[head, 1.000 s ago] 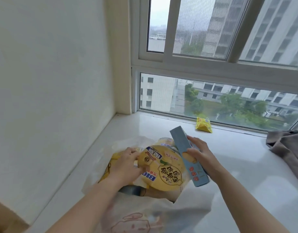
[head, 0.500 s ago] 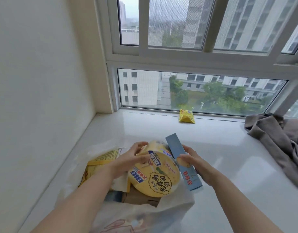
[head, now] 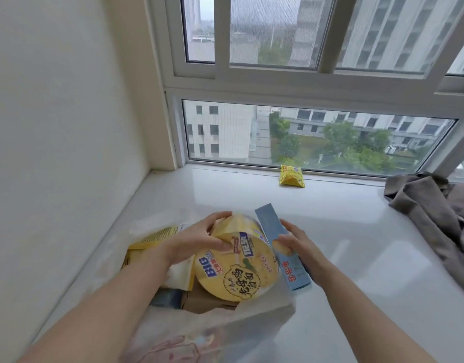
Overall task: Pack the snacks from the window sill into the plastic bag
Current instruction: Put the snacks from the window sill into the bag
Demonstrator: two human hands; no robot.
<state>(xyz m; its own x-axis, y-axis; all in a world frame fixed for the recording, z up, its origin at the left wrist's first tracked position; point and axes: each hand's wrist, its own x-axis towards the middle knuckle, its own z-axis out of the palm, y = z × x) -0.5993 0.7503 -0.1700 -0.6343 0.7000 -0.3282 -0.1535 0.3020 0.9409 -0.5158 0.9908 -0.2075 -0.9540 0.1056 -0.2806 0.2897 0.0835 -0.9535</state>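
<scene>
My left hand (head: 196,241) grips the noodle bowl (head: 236,260) over the bag (head: 209,334); right hand (head: 295,241) fingers clasp the blue box (head: 271,226).

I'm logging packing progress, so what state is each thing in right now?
Plastic bag: open, part filled.
Yellow noodle bowl: tilted in the bag's mouth, sealed, gripped by left hand.
Blue box: closed, slanted, held by right hand.
Small yellow packet: unpacked, lying by the window.
Grey cloth: crumpled.
</scene>
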